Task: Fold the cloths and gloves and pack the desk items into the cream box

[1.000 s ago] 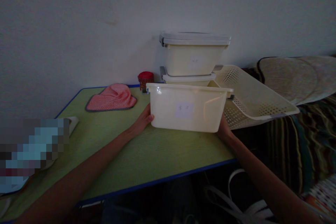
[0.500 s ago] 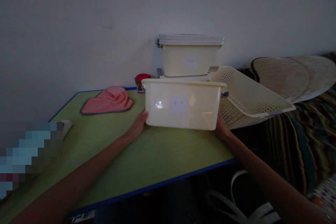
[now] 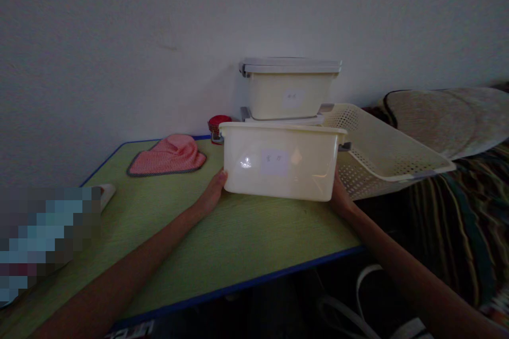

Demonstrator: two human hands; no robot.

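A cream plastic bin [image 3: 280,161] without a lid is held just above the green table [image 3: 222,243], near its right end. My left hand [image 3: 212,193] grips the bin's lower left corner and my right hand [image 3: 338,196] grips its lower right corner. Most of both hands' fingers are hidden behind or under the bin. Behind the bin, two lidded cream boxes [image 3: 290,90] are stacked against the wall; only the lid of the lower one shows.
A perforated cream basket [image 3: 382,151] leans off the table's right end over a striped fabric [image 3: 457,212]. A pink cloth [image 3: 169,156] and a small red-lidded jar [image 3: 218,127] lie at the back. A blurred patch covers the left. White straps [image 3: 358,302] lie below the table.
The bin stays in both hands and has barely shifted, rising slightly relative to the stack behind. The view has swayed a little left and back.
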